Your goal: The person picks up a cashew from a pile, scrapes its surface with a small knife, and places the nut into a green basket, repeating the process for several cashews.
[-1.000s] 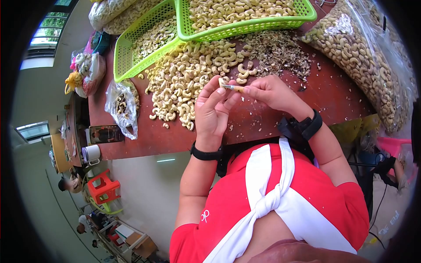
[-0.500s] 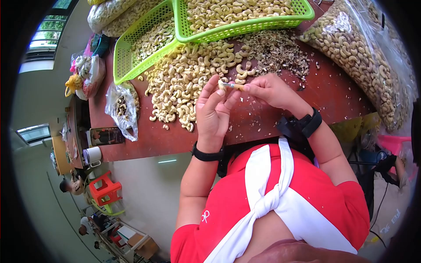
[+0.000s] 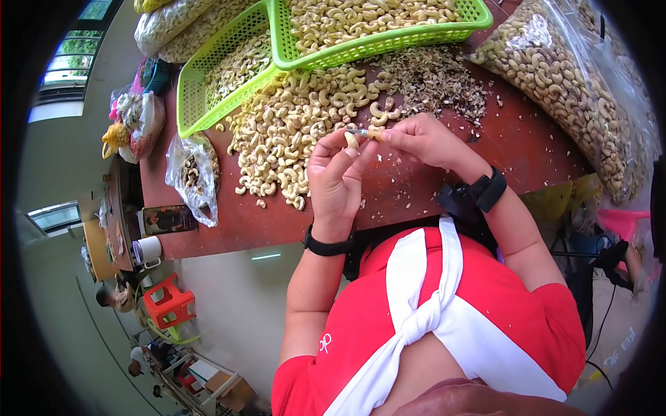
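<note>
Metal blade; glossy plastic bag

The cashew I hold is pale cream, and my knife is silvery at the blade, orange-tan at the handle. The heap of cashews is cream-yellow on a dark red-brown desk, the shavings mottled brown and tan. The baskets are lime green, patterned with small holes. My shirt is red with white lettering, the knotted cloth plain white, my wristbands black.
</note>
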Demonstrator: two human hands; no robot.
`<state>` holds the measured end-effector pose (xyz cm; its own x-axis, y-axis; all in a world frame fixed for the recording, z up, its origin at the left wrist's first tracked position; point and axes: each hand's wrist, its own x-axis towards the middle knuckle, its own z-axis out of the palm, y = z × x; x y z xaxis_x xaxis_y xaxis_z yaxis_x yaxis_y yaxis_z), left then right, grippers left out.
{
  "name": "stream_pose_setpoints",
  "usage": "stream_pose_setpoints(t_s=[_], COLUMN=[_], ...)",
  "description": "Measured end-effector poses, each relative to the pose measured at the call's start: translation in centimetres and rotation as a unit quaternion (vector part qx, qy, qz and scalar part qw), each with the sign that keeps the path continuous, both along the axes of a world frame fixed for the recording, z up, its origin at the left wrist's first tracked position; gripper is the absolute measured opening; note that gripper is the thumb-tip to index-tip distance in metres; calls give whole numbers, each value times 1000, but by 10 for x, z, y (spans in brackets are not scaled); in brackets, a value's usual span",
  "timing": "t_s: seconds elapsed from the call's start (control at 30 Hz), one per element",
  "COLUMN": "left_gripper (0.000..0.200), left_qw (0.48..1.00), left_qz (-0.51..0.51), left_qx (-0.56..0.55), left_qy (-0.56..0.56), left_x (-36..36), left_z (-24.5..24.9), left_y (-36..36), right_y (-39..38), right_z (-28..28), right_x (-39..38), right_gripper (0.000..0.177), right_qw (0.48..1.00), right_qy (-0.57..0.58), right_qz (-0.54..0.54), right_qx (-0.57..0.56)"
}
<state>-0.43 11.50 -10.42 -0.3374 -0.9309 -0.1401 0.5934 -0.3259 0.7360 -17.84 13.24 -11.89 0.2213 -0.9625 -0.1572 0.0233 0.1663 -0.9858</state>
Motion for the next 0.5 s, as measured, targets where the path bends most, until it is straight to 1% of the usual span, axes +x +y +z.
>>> stream_pose_setpoints(t_s=[0.03,0.1,0.13,0.2,0.27,0.33,0.37,0.43,0.47,0.5], left_gripper=[27,30,30,33,31,27,27,24,24,23], left_qw=[1000,998,998,996,996,993,993,996,996,997], left_qz=[-1,2,3,-37,-37,-60,-60,-43,-44,-47], left_qx=[0,56,55,74,72,67,66,75,73,47], left_qy=[0,21,20,42,33,74,74,27,27,-49], left_x=[0,0,4,12,16,20,20,19,21,22], left_z=[1,5,5,4,1,-5,-2,4,7,10], left_y=[0,-1,-3,-7,-10,-14,-15,-14,-13,-13], right_y=[0,0,0,0,1,1,1,3,4,5], right_z=[0,2,3,6,9,9,9,9,8,9], right_x=[-2,-5,-7,-12,-19,-20,-20,-22,-21,-23], right_gripper=[37,37,37,37,37,37,37,36,37,37], right_qw=[1000,1000,1000,1000,999,999,999,999,999,999], right_qy=[7,13,6,-3,-5,-22,-18,-14,-13,-10], right_qz=[8,16,5,-4,-15,-21,-20,-21,-25,-29], right_qx=[11,22,27,31,40,41,36,29,30,29])
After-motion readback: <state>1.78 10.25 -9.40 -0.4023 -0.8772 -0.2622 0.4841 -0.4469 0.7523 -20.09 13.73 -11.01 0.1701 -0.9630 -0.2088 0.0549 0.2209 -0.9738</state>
